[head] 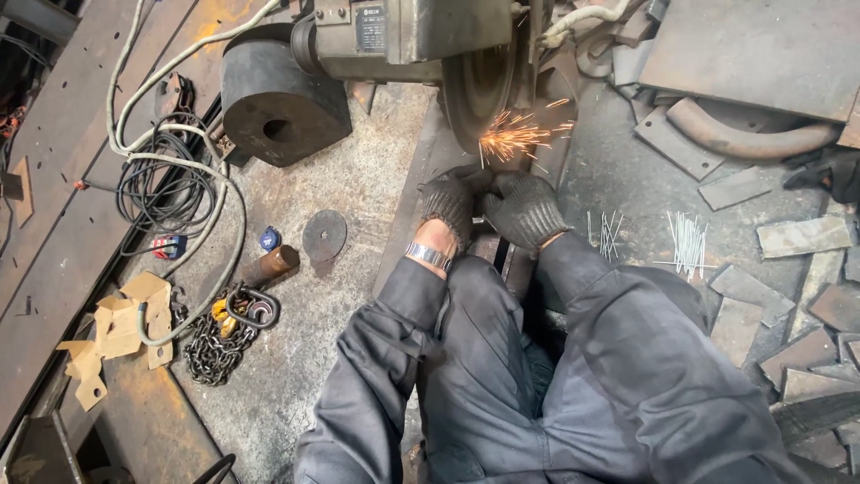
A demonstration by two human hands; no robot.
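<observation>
Head view looks straight down at a person in grey work clothes crouched on a stained metal floor (358, 179), both gloved hands pushed forward to a grinding wheel (479, 85). The left hand (448, 206) and the right hand (524, 211) sit side by side, almost touching, each grip closed around a small metal workpiece (484, 193) that is mostly hidden between the gloves. I cannot tell its long axis. The piece lies just ahead of the knuckles, pressed up toward the lower rim of the wheel, where orange sparks (520, 134) fly off to the right. The right hand is slightly nearer the sparks; a metal watch band (428, 255) shows on the left wrist.

Left of the hands, on the floor, lie a flat round grinding disc (324, 235), a short rusty cylinder (271, 264), a small blue tag (270, 238), and nearer the left edge a heap of chain (215, 345) with a shackle. Torn brown cardboard pieces (121, 327) rest at the floor's left edge beside coiled black and white cables (166, 175). A dark rectangular plate sits on the grinder's motor housing (385, 31). Thin steel rods (688, 242) lie scattered to the right among scrap plates (802, 235).
</observation>
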